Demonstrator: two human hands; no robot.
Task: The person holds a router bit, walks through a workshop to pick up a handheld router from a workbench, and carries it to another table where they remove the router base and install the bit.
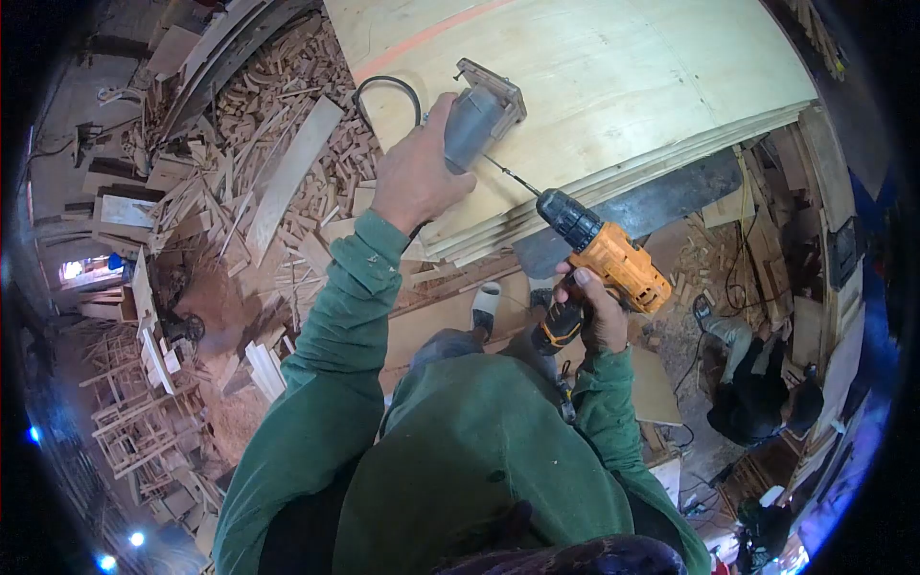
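My left hand (422, 177) is closed round the grey body of a trim router (470, 125), which lies tilted over the plywood stack, its square base facing away to the upper right. A black cord (388, 80) loops beside it. In my right hand (599, 307) is an orange and black cordless drill (618, 264), gripped by the handle. Its long thin bit points up and left, with the tip close to the router's body; whether they touch I cannot tell. Beneath both tools spreads the pale plywood stack (613, 86), marked with an orange stripe.
Wood offcuts (316, 96) cover the floor on the left. A dark metal surface (671, 196) shows under the stack's near edge. To the right, another person (757, 393) sits low among boards and cables. Thin wooden frames (144, 422) stand at lower left.
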